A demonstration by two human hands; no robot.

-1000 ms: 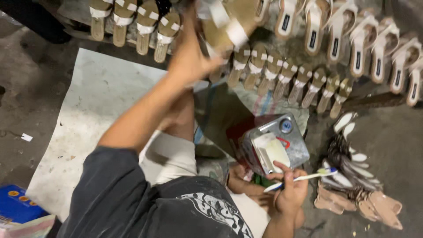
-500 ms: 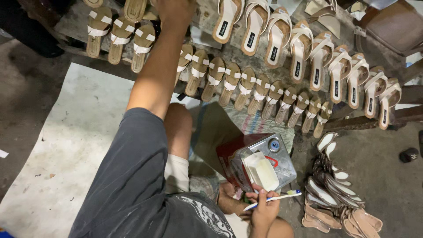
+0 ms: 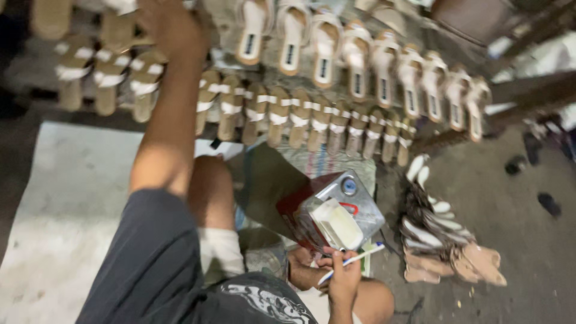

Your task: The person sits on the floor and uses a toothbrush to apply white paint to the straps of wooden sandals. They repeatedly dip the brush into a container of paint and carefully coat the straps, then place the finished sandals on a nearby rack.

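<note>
- Reaching far up and away from the body, the left hand (image 3: 171, 24) sits on the top row of tan sandals (image 3: 114, 66), well beyond the metal can (image 3: 342, 210) that I take as the landmark.
- Fingers of that left hand are blurred against the sandals; its grip looks curled over one of them, but I cannot tell whether it is clamped or only resting there.
- Down at the near side of the can, the right hand (image 3: 343, 279) has its grip pinched together on a thin white brush (image 3: 354, 261).
- That brush lies with its long axis slanting up and to the right, its blue-tipped end pointing past the can's near right corner, its other end tucked in the fingers.
- A pale block (image 3: 339, 222) rests on the can's top, just above the brush hand, nearly touching it.
- Beyond the can, a second row of strapped sandals (image 3: 300, 117) runs left to right, each one lengthwise away from the person.
- To the right of the can a heap of loose soles and straps (image 3: 444, 234) lies on the floor (image 3: 516, 240).
- Of the two hands, the right is much the nearer to the can; the left is well apart from it, among the sandals.
</note>
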